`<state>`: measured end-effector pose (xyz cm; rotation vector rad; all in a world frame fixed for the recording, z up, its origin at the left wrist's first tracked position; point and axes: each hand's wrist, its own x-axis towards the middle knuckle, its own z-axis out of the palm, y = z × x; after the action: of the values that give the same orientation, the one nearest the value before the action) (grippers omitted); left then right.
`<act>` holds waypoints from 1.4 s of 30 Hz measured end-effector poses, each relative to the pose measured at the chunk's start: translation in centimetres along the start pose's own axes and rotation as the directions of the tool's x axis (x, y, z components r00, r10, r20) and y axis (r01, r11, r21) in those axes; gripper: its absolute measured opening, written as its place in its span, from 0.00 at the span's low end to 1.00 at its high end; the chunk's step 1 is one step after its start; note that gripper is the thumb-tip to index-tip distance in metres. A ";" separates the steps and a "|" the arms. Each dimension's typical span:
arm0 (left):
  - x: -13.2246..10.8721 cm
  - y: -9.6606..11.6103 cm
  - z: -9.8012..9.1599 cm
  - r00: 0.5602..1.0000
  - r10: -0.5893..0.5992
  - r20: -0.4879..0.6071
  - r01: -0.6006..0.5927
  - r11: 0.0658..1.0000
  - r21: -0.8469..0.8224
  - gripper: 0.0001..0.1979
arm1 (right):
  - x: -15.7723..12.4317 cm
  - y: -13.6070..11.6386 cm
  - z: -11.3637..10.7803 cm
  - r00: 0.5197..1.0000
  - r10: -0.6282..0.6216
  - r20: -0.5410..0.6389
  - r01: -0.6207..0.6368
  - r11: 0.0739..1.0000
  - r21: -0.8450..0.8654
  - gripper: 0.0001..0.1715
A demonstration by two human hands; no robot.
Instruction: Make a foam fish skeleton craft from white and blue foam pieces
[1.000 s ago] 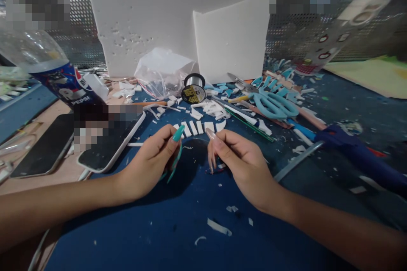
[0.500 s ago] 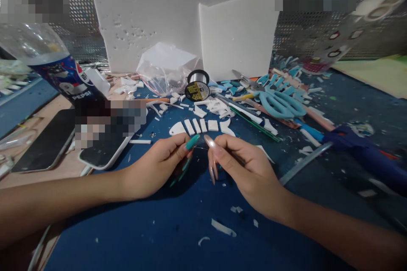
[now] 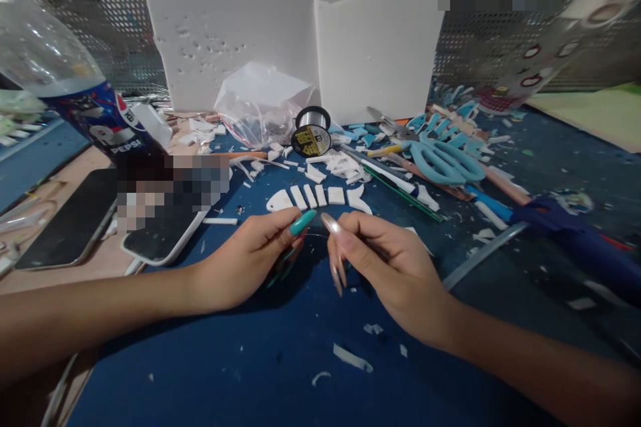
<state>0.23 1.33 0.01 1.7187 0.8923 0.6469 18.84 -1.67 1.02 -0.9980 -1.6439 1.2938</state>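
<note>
In the head view, the left hand (image 3: 258,250) and right hand (image 3: 390,257) each close in a narrow pinch, apparently on a faint line (image 3: 316,235) between them. Just beyond both hands lie white pieces (image 3: 336,196); farther beyond, a spool (image 3: 314,140). The step seems to be handling the line; moving it calls for firm pinches.

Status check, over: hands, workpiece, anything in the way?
Left hand and right hand pinched, thin strand between them. White fish pieces in a row just beyond. Loose scrap nearer the body, seemingly not in the way.
</note>
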 end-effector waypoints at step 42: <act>-0.2 0.9 0.0 0.999 -0.028 0.030 0.025 0.994 0.109 0.14 | 0.5 0.2 0.0 0.992 0.117 0.036 -0.112 0.988 -0.108 0.21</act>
<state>0.36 0.99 0.86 1.8056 0.9407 0.5609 18.65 -1.23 0.86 -1.1508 -1.7240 1.3223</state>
